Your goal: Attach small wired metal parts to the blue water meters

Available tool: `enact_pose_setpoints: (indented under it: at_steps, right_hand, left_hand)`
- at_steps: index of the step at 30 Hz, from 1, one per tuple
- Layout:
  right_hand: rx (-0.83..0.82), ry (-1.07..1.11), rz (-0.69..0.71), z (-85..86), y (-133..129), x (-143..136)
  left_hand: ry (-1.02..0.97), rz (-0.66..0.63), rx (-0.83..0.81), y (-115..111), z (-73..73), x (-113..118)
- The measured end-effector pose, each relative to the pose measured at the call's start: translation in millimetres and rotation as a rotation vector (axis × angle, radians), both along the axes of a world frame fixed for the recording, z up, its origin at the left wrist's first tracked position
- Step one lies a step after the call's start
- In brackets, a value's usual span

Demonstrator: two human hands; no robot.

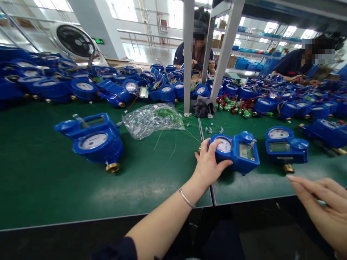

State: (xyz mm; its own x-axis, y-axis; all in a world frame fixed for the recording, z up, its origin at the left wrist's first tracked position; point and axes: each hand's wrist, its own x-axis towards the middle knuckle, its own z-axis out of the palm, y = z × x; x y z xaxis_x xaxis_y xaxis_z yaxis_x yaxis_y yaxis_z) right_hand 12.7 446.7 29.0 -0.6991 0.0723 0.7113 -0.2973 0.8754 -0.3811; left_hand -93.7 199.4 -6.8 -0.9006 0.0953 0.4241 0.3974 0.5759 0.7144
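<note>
My left hand point(210, 160) grips a blue water meter point(238, 153) on the green bench, its fingers over the round dial end. At the lower right, my right hand point(321, 206) is raised at the bench's front edge, thumb and forefinger pressed together; a small light-green bit shows between its fingers. Just beyond it stands a second blue meter point(286, 150) with a brass fitting pointing forward. Another blue meter point(94, 141) with an open lid sits alone on the left.
A clear plastic bag point(151, 121) of small parts and green wires lies mid-bench. Grey metal posts point(187, 57) rise behind it. Many blue meters point(162, 92) line the back, with green and red cylinders point(235, 106). Two people sit across; a fan point(74, 41) stands left.
</note>
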Motion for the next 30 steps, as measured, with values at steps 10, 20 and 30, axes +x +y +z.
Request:
enact_pose_setpoints:
  at_steps: [10,20,30]
  right_hand:
    - [0.798,0.165,-0.154,17.6,-10,6]
    - [1.01,0.199,-0.072,40.8,-26,1]
    - [1.064,0.17,-0.053,38.6,-29,-2]
  left_hand:
    - [0.072,0.0,-0.038,0,-7.4,-2]
    - [0.1,0.011,-0.048,-1,-11.1,-2]
    - [0.109,0.007,-0.047,-2,-12.9,-2]
